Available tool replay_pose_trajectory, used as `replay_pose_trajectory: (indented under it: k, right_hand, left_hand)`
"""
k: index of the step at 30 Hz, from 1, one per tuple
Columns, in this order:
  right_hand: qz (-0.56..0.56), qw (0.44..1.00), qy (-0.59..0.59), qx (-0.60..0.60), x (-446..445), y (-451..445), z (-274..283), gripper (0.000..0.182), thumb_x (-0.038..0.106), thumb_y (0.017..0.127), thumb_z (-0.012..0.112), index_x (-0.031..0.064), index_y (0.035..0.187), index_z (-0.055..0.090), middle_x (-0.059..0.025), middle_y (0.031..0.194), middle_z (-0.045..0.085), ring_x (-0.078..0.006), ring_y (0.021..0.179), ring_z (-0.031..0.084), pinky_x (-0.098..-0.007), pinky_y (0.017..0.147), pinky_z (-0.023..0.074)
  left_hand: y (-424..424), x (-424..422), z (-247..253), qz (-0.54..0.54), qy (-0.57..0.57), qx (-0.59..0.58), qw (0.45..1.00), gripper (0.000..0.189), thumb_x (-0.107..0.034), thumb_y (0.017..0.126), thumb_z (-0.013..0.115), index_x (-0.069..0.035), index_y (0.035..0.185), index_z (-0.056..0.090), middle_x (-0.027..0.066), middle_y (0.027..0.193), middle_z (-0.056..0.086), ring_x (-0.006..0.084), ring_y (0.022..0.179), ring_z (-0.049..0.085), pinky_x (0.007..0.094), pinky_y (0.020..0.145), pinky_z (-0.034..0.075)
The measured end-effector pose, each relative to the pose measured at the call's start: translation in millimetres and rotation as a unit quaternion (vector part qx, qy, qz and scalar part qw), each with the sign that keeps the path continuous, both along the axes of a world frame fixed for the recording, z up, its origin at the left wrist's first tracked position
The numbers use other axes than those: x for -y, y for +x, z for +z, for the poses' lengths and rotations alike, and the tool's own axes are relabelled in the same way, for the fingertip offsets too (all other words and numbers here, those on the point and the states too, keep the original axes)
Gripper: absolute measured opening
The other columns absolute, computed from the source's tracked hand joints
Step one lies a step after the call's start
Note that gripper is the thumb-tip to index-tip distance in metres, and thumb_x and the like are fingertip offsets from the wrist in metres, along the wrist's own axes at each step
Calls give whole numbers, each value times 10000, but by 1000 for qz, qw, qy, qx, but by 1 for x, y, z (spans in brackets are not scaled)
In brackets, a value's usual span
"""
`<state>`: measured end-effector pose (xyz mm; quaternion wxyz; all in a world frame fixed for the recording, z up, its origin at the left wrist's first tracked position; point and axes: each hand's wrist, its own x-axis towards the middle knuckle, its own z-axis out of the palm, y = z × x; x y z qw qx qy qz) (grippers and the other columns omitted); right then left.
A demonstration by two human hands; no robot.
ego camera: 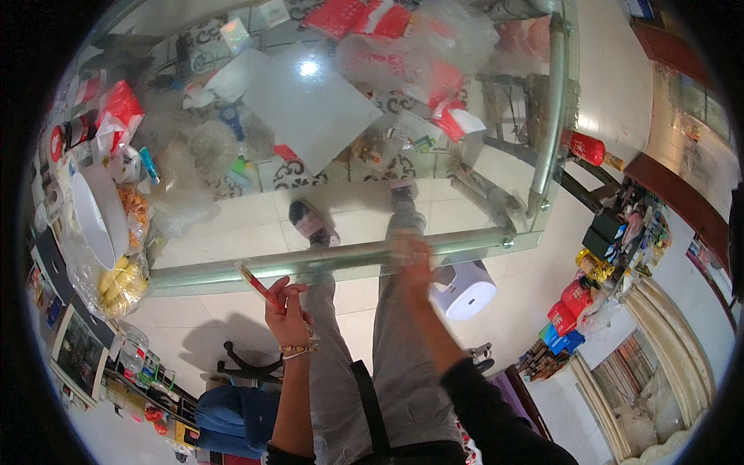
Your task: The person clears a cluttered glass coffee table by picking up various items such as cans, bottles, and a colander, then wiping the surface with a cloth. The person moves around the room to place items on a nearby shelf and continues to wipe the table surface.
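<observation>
In my left hand [289, 318] is a slim red stick-like object [261, 289] with a pale tip, tilted up to the left over the near edge of the table; its exact kind is unclear. My right hand [414, 267] is smeared by motion at the near metal rail [349, 256] of the glass-topped table [203, 282]. Whether it grips anything is too blurred to tell. Through the glass, my shoes show on the tiled floor below.
At the table's left stand a white bowl [96, 218] and a clear bag of bananas [122, 285]. Plastic bags and red packets [334, 16] lie towards the far side. A white plastic stool [471, 290] sits near my right leg; a blue chair [238, 412] is behind at left.
</observation>
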<state>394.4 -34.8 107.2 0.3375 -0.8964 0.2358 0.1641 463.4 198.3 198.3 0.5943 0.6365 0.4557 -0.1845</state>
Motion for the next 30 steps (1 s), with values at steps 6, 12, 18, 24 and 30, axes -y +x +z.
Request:
replay_pose_trajectory:
  k: [6,12,18,24,30]
  right_hand:
    - [-211,962,-157,76,50,2,13,404,-18,777,486,32,1178,503,-96,885,488,-199,772,490,-306,632,411]
    - [-13,987,-41,156,-151,114,-2,588,-106,622,557,88,1175,522,-129,992,511,-286,858,543,-317,724,465]
    - [-117,965,207,113,-88,112,20,517,-30,716,591,110,1202,478,-78,1062,469,-185,896,506,-323,726,448]
    - [-117,962,-157,190,77,178,-1,366,3,780,522,19,1145,506,-141,961,514,-267,799,521,-354,721,419]
    - [23,984,-15,175,-39,187,2,462,-33,709,562,86,1154,519,-129,998,489,-287,902,517,-343,750,437]
  left_hand:
    - [-15,-18,-9,22,7,-17,1000,213,-51,850,471,-1,1057,475,70,799,601,49,401,415,186,328,353]
    - [-26,-32,-10,26,22,-30,999,209,-51,846,477,-9,1051,474,71,801,608,41,407,409,190,326,363]
    - [-24,-39,-11,66,15,0,998,234,-91,833,517,-15,1054,496,71,800,609,28,404,375,186,313,354]
    - [-17,-25,-11,55,3,-4,998,232,-76,835,507,-3,1054,493,72,799,606,45,413,413,185,317,356]
    - [-7,-1,-5,50,2,-12,999,219,-62,840,491,3,1049,490,66,788,607,50,419,439,181,318,340]
